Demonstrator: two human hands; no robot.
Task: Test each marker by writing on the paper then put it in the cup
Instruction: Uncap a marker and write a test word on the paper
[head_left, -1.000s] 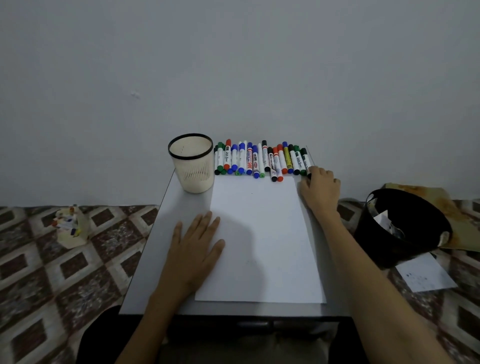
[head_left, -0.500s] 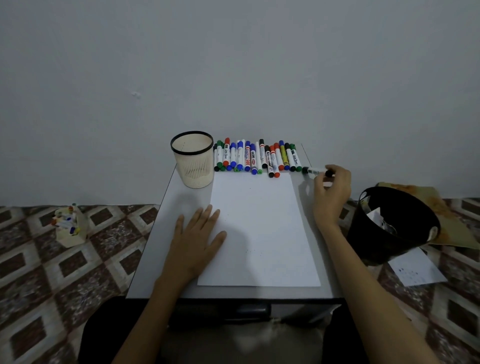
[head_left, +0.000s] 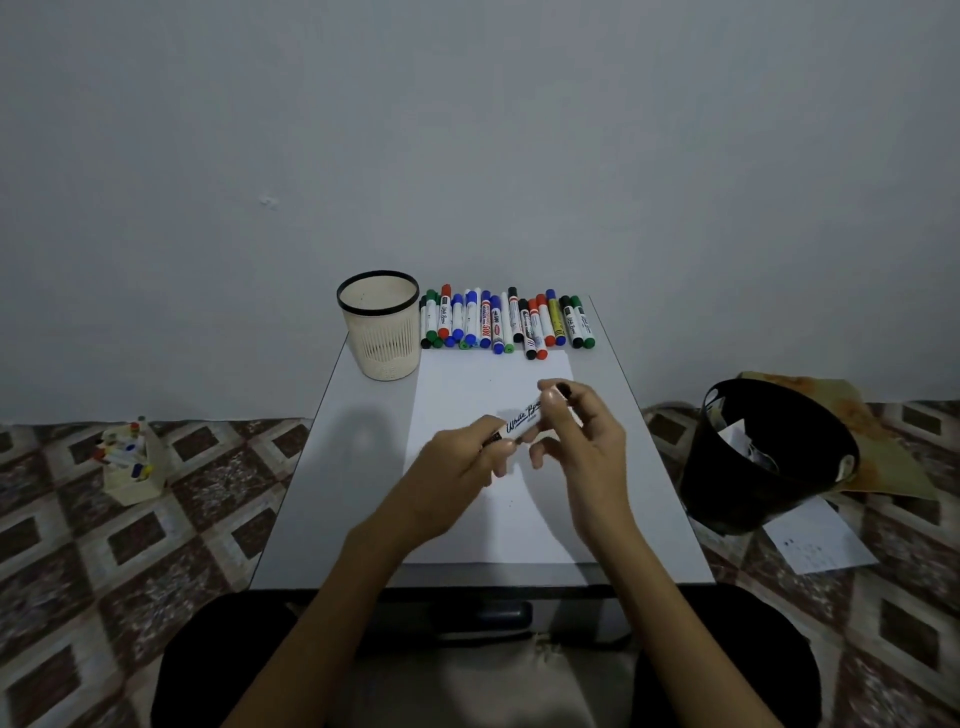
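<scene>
Marker (head_left: 523, 422) is being held above the middle of the paper (head_left: 467, 384) by both hands. Its near dark end is being gripped by the left hand (head_left: 457, 478), and the barrel toward the far end is being pinched by the right hand (head_left: 582, 441). Uncapping is probably being attempted, though which end carries the cap cannot be told. No test strokes are being shown on the paper, only faint specks. Nothing is being seen inside the cup (head_left: 379, 325), which is standing at the far left of the bench (head_left: 322, 467), just beside the row of markers (head_left: 506, 325); its bottom is partly hidden. The row is lying along the far edge, just beyond the paper. Progress is being judged as the very start: the first marker is in hand and untested, and the whole row is waiting.
</scene>
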